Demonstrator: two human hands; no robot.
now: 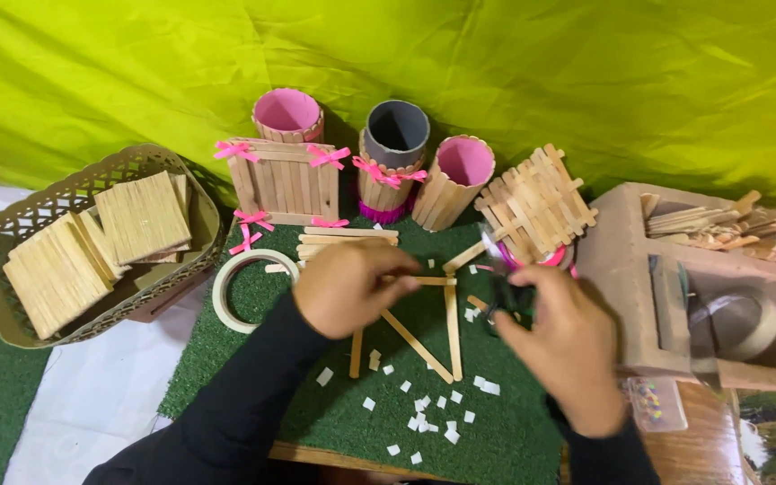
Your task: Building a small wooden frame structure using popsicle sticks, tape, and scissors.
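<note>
Left hand (345,286) curled narrow, fingers pinching the top of a stick frame (424,328) lying flat on the green mat (316,409). Right hand (568,346) closed around dark scissors (502,292), blades just right of the frame's upper corner. Roll of tape (249,289) just left of the left hand. White paper scraps (424,418) scattered below both hands. Basket (11,269) of stick panels far left.
</note>
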